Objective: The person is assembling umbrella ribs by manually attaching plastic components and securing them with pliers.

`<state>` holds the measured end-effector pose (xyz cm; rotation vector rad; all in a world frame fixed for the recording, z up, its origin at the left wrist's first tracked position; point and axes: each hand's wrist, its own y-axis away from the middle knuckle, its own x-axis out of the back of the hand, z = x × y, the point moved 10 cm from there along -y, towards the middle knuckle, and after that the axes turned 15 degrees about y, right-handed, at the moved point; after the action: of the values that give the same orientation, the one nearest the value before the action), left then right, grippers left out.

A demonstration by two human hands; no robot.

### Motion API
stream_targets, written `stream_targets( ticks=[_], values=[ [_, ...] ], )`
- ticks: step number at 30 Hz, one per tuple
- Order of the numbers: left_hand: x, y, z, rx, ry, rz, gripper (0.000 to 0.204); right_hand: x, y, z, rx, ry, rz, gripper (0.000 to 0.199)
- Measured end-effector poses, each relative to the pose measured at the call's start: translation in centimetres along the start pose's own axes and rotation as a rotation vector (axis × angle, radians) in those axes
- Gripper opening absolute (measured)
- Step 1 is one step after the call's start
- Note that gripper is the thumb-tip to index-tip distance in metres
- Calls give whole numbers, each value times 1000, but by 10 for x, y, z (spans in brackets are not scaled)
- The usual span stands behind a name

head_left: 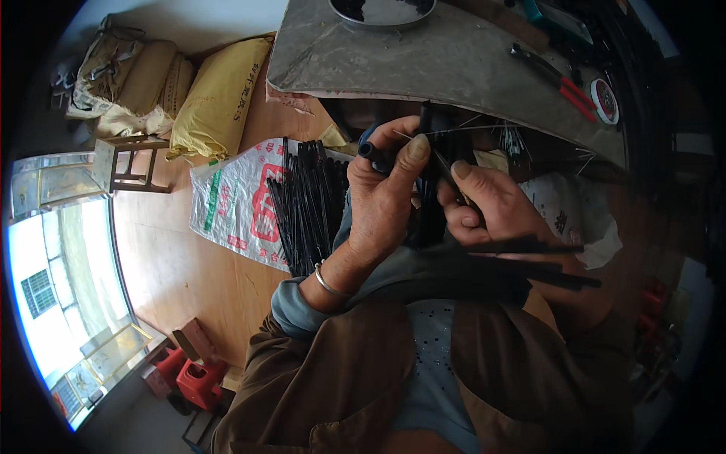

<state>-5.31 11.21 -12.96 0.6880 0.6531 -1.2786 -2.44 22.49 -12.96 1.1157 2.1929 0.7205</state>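
My left hand (378, 204), with a bracelet at the wrist, is raised in front of me and closed around a black tube (367, 150), whose round end sticks out beside the fingers. Its thumb presses on a thin wire-like piece (404, 135). Close on the right, my right hand (491, 200) is closed on a slim dark rod-shaped tool (445, 166), its tip near the left thumb. Long black sticks (529, 246) lie across the right forearm, partly blurred. A bundle of thin black tubes (306, 204) rests on a white printed plastic sack (227, 204) at left.
Ahead stands a grey tabletop (393, 72) with a pale dish (386, 24) of dark bits, red-handled pliers (567, 87) and a round tin (605, 102). Thin metal pieces (513, 140) show below its edge. Full sacks (223, 98), a wooden stool (132, 166) and red containers (200, 384) stand left.
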Motion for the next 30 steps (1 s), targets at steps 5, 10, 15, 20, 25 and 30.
stream_targets(
  ticks=[5,10,15,20,25,30],
  values=[
    [6,-9,-9,51,71,23,22,1,-9,-2,43,8,3,40],
    [4,-11,-12,120,125,4,22,1,-12,-2,126,0,8,41],
    [13,-13,-15,140,76,27,22,0,-15,-2,117,1,0,41],
    [8,-14,-14,109,127,17,22,3,-11,-7,153,48,22,43],
    [13,-19,-13,111,116,34,23,3,-7,-5,104,166,19,43],
    [16,-23,-15,106,165,19,21,36,9,-35,213,287,209,39]
  ],
)
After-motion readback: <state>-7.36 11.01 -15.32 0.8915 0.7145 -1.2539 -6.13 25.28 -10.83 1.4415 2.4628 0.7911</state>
